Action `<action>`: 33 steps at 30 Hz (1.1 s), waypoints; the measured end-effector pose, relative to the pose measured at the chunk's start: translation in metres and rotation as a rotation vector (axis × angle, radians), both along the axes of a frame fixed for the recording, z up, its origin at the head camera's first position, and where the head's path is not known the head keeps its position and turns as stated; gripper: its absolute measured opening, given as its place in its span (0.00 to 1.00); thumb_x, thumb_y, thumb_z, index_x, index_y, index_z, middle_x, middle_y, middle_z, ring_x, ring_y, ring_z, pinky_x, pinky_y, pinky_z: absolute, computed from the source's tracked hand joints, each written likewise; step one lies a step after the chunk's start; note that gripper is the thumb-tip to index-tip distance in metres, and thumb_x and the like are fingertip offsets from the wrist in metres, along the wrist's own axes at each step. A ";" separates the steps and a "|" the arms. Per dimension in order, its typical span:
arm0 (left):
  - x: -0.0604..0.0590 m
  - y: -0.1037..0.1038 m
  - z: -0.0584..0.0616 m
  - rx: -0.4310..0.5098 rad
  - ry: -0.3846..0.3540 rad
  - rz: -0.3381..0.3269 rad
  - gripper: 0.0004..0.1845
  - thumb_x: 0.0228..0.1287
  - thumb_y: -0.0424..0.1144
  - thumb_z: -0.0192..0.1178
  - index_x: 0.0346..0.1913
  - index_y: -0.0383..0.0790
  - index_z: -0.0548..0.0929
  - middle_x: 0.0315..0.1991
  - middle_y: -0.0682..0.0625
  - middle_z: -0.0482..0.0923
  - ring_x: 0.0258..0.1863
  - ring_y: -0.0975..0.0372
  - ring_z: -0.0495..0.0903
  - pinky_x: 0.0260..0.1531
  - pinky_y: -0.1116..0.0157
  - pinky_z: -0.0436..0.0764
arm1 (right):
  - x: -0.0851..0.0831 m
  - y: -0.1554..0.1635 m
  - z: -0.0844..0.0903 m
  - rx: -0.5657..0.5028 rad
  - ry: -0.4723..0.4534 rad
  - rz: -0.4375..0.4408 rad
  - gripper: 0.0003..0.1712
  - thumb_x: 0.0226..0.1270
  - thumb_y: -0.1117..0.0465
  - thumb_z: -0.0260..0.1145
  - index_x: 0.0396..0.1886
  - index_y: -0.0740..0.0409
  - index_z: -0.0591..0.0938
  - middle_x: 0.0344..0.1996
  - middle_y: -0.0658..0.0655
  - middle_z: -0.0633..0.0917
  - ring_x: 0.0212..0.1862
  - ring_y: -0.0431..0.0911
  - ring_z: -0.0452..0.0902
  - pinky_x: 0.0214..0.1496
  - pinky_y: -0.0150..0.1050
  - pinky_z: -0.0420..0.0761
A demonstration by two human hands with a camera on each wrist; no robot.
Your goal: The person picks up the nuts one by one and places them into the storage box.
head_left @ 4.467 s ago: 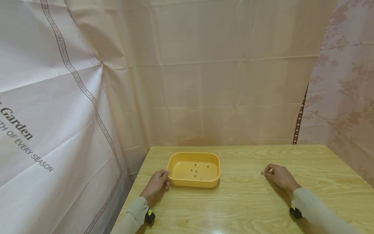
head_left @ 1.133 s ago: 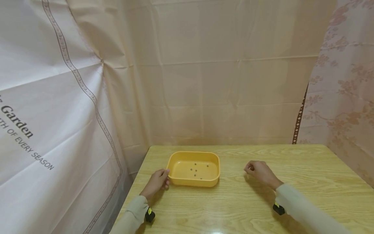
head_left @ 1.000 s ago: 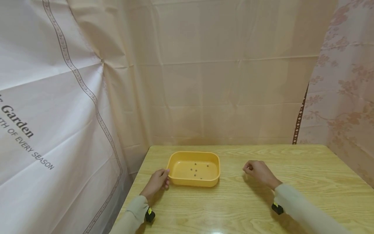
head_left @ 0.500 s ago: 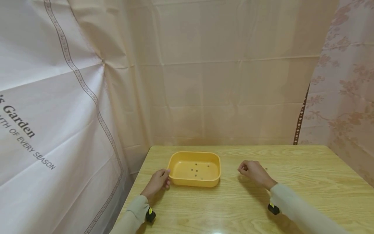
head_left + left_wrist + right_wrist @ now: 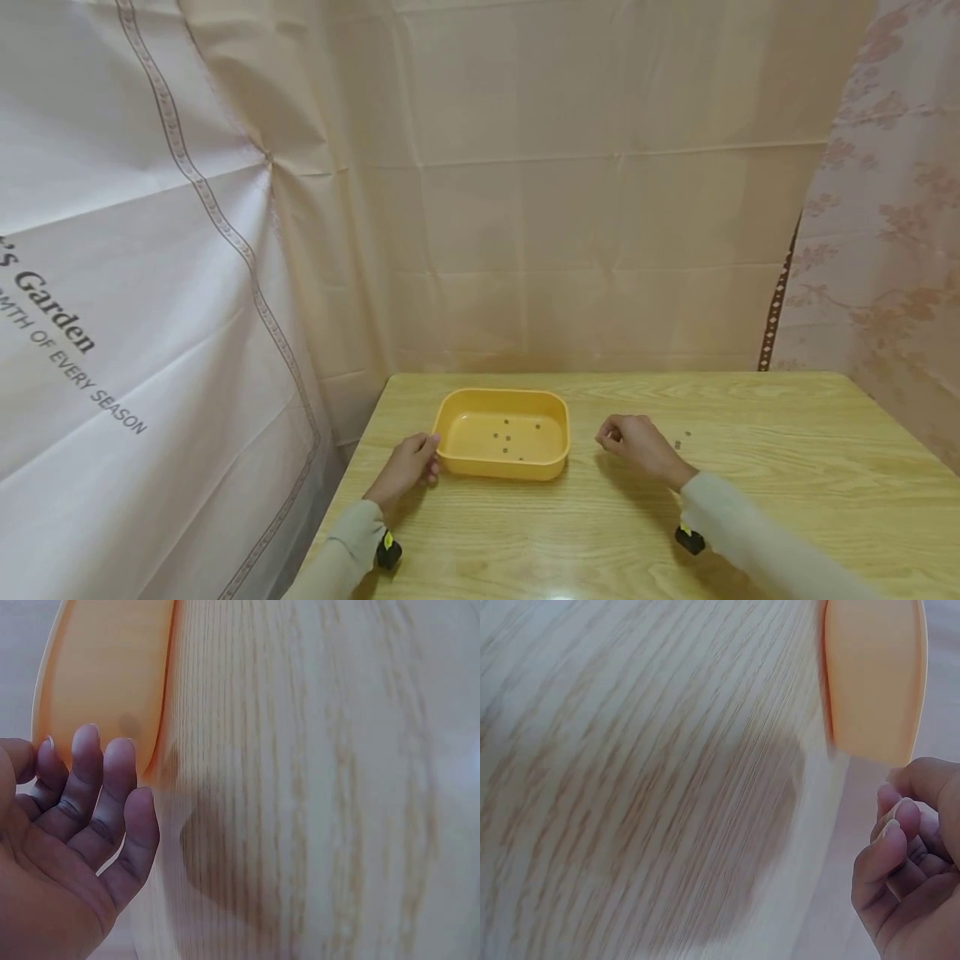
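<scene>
At the yellow plastic tray [image 5: 502, 471], my left hand [image 5: 405, 469] pinches the left end of the rim between thumb and forefinger. The left wrist view has the other fingers of that hand [image 5: 90, 817] curled beside the tray's wall. Several tiny grey nut-like pieces [image 5: 507, 438] lie scattered on the tray floor. My right hand [image 5: 641, 446] is over the table just right of the tray, thumb and forefinger tips together. In the right wrist view its fingertips [image 5: 889, 829] hide whatever is between them; I cannot tell if they hold a piece.
Two more small grey pieces, one nearer [image 5: 677, 444] and one farther [image 5: 687, 433], lie on the wood-grain table [image 5: 600, 525] behind the right hand. A beige cloth [image 5: 570, 208] hangs along the table's back edge, with a white printed cloth [image 5: 135, 250] at the left.
My right hand has moved left from the small pieces toward the tray, fingertips still together, and the two pieces have come into view. The left hand stays on the rim.
</scene>
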State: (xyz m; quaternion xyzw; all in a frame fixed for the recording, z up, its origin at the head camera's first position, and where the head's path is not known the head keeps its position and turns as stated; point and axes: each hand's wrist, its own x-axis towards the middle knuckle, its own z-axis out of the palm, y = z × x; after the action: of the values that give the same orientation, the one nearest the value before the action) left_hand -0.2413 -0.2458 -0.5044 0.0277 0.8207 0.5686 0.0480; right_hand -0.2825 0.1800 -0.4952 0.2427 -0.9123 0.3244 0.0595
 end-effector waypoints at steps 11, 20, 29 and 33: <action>0.000 0.000 0.001 0.019 0.014 -0.004 0.21 0.84 0.50 0.49 0.39 0.33 0.75 0.29 0.43 0.79 0.25 0.60 0.79 0.27 0.64 0.82 | -0.001 -0.014 0.005 0.003 0.039 0.009 0.03 0.73 0.65 0.68 0.36 0.57 0.86 0.28 0.46 0.84 0.28 0.36 0.75 0.29 0.32 0.78; 0.000 0.000 -0.001 0.014 0.007 -0.005 0.22 0.84 0.50 0.49 0.39 0.33 0.76 0.29 0.43 0.79 0.24 0.60 0.79 0.26 0.65 0.81 | 0.003 -0.028 0.007 -0.019 0.017 0.029 0.03 0.73 0.64 0.68 0.36 0.57 0.86 0.28 0.45 0.83 0.27 0.36 0.74 0.27 0.32 0.77; 0.001 0.001 0.000 0.012 0.011 0.009 0.21 0.84 0.48 0.48 0.40 0.31 0.76 0.30 0.42 0.78 0.24 0.60 0.77 0.26 0.62 0.81 | 0.002 -0.039 0.010 -0.028 0.011 0.034 0.03 0.73 0.63 0.69 0.37 0.56 0.85 0.27 0.44 0.82 0.26 0.37 0.74 0.26 0.32 0.77; 0.000 0.000 0.000 0.029 0.013 -0.008 0.21 0.84 0.48 0.48 0.40 0.32 0.76 0.29 0.43 0.78 0.24 0.60 0.78 0.26 0.64 0.82 | 0.002 -0.040 0.011 -0.039 0.005 0.024 0.03 0.73 0.64 0.69 0.36 0.56 0.85 0.26 0.44 0.81 0.26 0.37 0.74 0.26 0.32 0.77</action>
State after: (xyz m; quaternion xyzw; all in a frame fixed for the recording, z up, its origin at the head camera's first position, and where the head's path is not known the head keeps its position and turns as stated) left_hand -0.2411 -0.2458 -0.5047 0.0354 0.8127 0.5799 0.0446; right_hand -0.2807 0.1401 -0.4843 0.2533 -0.9027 0.3420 0.0624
